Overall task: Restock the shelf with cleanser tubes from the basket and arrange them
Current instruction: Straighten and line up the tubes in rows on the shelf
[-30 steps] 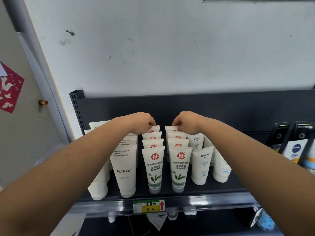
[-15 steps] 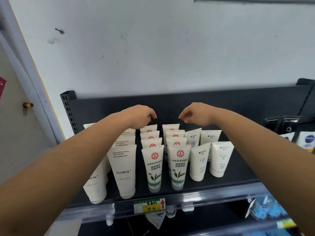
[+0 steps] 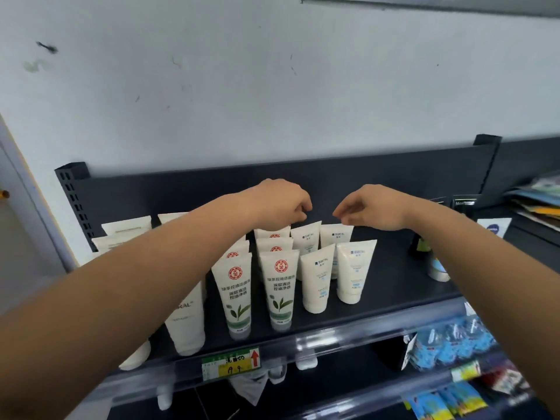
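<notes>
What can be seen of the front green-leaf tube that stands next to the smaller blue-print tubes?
The front green-leaf tube is white, seemingly soft plastic, with a red round emblem, dark Chinese text and a green leaf print. It stands on its translucent cap, crimped end up, first in its row on the dark shelf. A twin tube stands just left. The left hand and right hand are over the rear tubes, not touching it.
</notes>
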